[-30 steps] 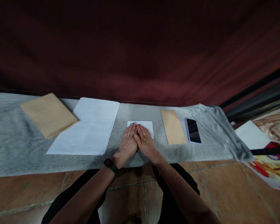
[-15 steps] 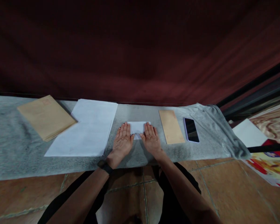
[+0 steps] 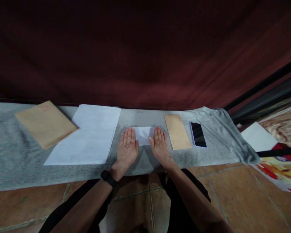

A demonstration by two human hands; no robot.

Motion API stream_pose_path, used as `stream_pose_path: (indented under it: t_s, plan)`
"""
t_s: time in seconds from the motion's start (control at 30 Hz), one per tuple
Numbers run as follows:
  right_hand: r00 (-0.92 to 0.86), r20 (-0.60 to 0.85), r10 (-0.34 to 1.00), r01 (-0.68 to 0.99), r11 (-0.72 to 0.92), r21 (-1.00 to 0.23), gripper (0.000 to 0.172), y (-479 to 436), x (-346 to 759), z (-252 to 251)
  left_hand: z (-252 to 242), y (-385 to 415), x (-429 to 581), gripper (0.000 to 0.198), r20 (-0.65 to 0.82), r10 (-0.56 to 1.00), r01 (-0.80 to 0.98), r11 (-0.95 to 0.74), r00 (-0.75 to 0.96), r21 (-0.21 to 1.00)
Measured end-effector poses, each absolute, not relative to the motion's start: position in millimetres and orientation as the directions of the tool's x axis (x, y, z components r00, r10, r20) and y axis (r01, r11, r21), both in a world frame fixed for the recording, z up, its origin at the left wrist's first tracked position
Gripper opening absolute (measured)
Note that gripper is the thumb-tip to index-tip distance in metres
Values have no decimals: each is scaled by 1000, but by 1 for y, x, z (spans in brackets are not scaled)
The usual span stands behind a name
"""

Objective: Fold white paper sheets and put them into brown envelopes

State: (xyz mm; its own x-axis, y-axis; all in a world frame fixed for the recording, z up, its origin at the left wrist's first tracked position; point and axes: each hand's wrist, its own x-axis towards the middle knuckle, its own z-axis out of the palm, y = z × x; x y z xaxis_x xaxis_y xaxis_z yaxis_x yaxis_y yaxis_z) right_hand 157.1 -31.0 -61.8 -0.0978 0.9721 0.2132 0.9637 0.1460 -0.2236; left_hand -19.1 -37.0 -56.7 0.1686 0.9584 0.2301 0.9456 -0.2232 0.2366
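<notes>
A small folded white sheet of paper (image 3: pixel 144 136) lies flat on the grey cloth in front of me. My left hand (image 3: pixel 127 147) is laid flat with fingers stretched forward, over the paper's left end. My right hand (image 3: pixel 160 147) lies at the right end, its fingers straight and the thumb pointing inward over the paper. Both hands cover the paper's ends, so its full width is hidden. Neither hand grasps anything. Just right of my right hand lies a brown envelope (image 3: pixel 177 132).
A stack of white paper sheets (image 3: pixel 89 136) lies to the left, with a pile of brown envelopes (image 3: pixel 46 124) overlapping its left side. A phone (image 3: pixel 198 135) rests at the right on the grey cloth (image 3: pixel 218 139). Behind hangs a dark red curtain (image 3: pixel 145 64).
My right hand has slid a little to the right along the paper, and the gap between my hands is wider. The left hand stays almost in place.
</notes>
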Motion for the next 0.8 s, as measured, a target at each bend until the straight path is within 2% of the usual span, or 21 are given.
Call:
stream_pose_path:
  t_s: [0.13,0.2,0.3,0.4,0.57,0.8]
  plan:
    - [-267,175,948,881,314,-353,59,-36,137,-56,-65,-48,-3,67,226,898,872,-427,378,238]
    - [-335,146,931,838,365,-405,60,-38,130,-57,-70,-52,1,68,210,880,854,-467,425,229]
    - [-342,109,933,830,355,-431,62,-39,126,-59,-75,-54,1,72,198,880,851,-470,432,234]
    - [-327,87,941,850,334,-407,64,-39,130,-62,-74,-53,-2,74,197,899,873,-431,392,230]
    - [-323,81,943,886,331,-324,64,-43,138,-64,-69,-54,-8,67,149,935,918,-346,321,194]
    - [-294,165,942,917,326,-229,67,-51,148,-70,-67,-57,-19,66,195,944,933,-304,267,192]
